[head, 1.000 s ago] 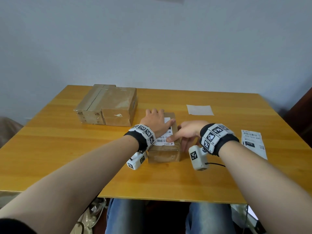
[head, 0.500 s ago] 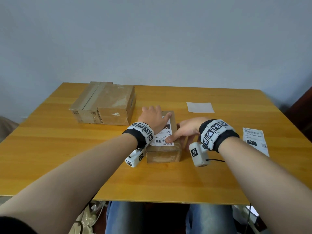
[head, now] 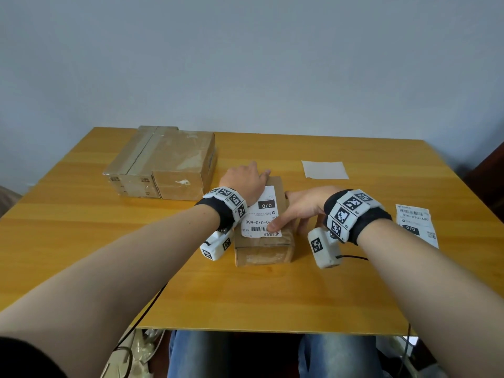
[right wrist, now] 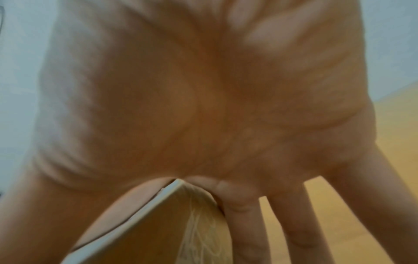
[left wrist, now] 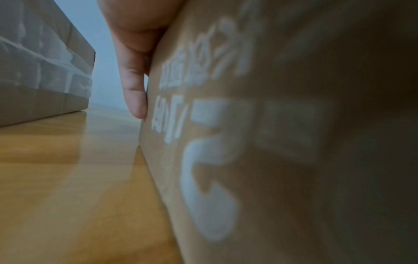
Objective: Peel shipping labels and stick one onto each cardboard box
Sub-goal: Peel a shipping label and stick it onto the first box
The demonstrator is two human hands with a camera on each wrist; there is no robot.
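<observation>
Cardboard box point(head: 264, 241) is placed near the middle of the wooden table point(head: 81, 241), its long axis running away from the person. A shipping label point(head: 261, 214) is laid along its top, print upside down. The left hand point(head: 244, 184) is rested flat on the far part. The label's near edge is pressed by the right hand point(head: 300, 208), thumb on top, fingers straight beside the box. Larger boxes point(head: 163, 162), backing paper point(head: 324, 169), another label point(head: 416, 223) and a grey wall point(head: 245, 64) are seen.

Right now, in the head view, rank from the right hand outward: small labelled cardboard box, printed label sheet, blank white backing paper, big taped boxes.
1. Small labelled cardboard box: touching right hand.
2-3. Printed label sheet, right; blank white backing paper, beyond: too close.
4. Big taped boxes: far left.
</observation>
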